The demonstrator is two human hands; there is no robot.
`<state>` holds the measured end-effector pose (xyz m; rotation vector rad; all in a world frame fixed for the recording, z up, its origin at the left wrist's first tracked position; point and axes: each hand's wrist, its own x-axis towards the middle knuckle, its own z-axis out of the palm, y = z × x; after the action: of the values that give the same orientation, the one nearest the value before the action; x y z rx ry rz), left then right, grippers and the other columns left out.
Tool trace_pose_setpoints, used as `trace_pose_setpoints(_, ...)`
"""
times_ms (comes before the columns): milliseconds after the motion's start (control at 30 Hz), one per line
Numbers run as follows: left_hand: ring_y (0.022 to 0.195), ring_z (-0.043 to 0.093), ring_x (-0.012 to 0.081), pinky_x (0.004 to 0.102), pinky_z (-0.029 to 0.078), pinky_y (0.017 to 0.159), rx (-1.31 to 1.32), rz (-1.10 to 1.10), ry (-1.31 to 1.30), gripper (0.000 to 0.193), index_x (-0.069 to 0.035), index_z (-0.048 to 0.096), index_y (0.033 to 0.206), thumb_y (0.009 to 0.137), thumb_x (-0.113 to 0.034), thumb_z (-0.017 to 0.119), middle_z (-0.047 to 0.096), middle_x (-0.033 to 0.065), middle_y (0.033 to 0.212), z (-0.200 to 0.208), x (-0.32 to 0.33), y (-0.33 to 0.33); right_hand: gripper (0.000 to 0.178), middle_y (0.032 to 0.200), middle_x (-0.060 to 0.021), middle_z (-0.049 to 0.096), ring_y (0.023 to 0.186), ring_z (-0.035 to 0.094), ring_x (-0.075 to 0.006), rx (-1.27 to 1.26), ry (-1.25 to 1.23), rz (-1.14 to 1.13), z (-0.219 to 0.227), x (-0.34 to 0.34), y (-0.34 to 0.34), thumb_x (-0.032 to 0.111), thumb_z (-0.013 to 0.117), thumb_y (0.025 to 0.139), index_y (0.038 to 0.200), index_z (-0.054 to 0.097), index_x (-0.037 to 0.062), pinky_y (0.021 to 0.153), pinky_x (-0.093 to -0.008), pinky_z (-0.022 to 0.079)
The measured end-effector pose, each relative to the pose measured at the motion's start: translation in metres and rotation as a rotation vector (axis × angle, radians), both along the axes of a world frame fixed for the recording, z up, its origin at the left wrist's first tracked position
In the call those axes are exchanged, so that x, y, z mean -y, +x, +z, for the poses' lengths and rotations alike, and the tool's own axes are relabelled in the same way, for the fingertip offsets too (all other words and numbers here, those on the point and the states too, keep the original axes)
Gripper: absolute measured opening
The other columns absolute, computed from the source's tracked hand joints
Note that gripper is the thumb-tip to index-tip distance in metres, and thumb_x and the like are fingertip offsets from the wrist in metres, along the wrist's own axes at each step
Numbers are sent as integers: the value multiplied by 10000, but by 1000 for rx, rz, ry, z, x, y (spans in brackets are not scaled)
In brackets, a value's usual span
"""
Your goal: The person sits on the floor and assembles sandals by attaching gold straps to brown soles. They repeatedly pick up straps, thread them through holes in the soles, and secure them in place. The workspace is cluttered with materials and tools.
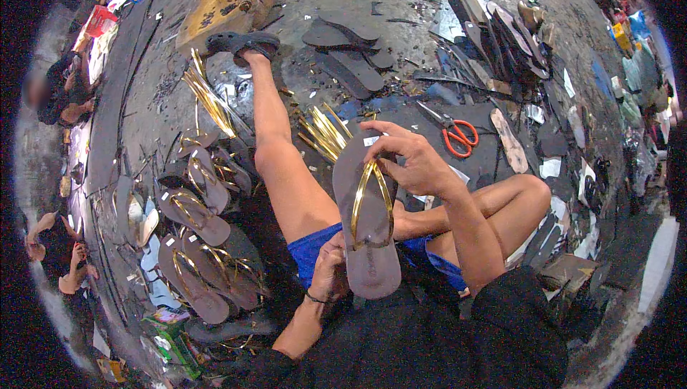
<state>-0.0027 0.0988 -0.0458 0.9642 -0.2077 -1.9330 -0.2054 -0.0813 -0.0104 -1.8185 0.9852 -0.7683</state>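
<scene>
A brown flip-flop [373, 272] with a shiny gold V-shaped strap stands upright in front of my body, toe end up. My left hand [330, 269], wearing a dark wristband, is closed on the left edge of the sole near the heel. My right hand [409, 158] grips the toe end, with thumb and fingers at the front of the strap and the index finger reaching over the sole. Behind the sole lies a bundle of loose gold straps [325, 135], partly hidden by it. Scissors with orange handles [459, 138] lie on a dark sheet to the right.
Several strapped flip-flops [193, 216] are piled on the left. Another gold strap bundle [207, 101] lies beside my outstretched leg. Dark soles [351, 70] lie ahead, and a stack of soles [504, 35] stands far right. A yellowish block [207, 4] sits beyond my foot. People are at the left rim.
</scene>
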Motion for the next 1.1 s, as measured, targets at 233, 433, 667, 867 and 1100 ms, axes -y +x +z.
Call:
trace_pose_setpoints(233, 966, 665, 230, 401, 560, 894, -1, 9, 51, 321, 3, 594, 1082, 792, -76, 483, 662, 132, 1093, -2, 2, -1, 196, 1378, -122, 581, 1156, 634, -271, -33, -19, 30, -13, 4, 7, -62, 657, 798, 930, 710, 73, 910, -352, 514)
trace_pose_setpoints(433, 958, 648, 234, 400, 547, 874, -28, 33, 58, 307, -7, 589, 1054, 789, -34, 437, 653, 117, 1037, -3, 0, -4, 132, 1390, -161, 562, 1142, 632, -322, 2, 16, 77, -15, 3, 7, 22, 665, 848, 966, 701, 69, 906, -394, 519)
trace_pose_setpoints(667, 1018, 628, 246, 413, 515, 964, -28, 34, 168, 436, 10, 559, 1179, 767, -46, 429, 631, 123, 1113, 3, 2, -4, 140, 1402, -153, 554, 1177, 614, -316, -16, 55, 114, -23, 2, 13, 26, 666, 850, 977, 697, 76, 942, -401, 513)
trace_pose_setpoints(867, 1083, 603, 269, 429, 479, 1012, -203, 115, 210, 493, -3, 546, 1266, 790, -102, 466, 615, 125, 1187, -3, -13, 1, 142, 1350, -140, 590, 1112, 640, -275, 67, 67, 120, -31, 1, 19, -11, 691, 824, 946, 685, 61, 922, -341, 504)
trace_pose_setpoints(1100, 1155, 558, 228, 388, 388, 1073, 463, -166, -324, 590, 5, 453, 1368, 908, -294, 671, 592, 118, 1267, 24, 30, 13, 279, 1357, -164, 571, 1141, 622, -299, 39, 43, 127, -37, 7, 26, 54, 674, 835, 1108, 618, 54, 957, -396, 501)
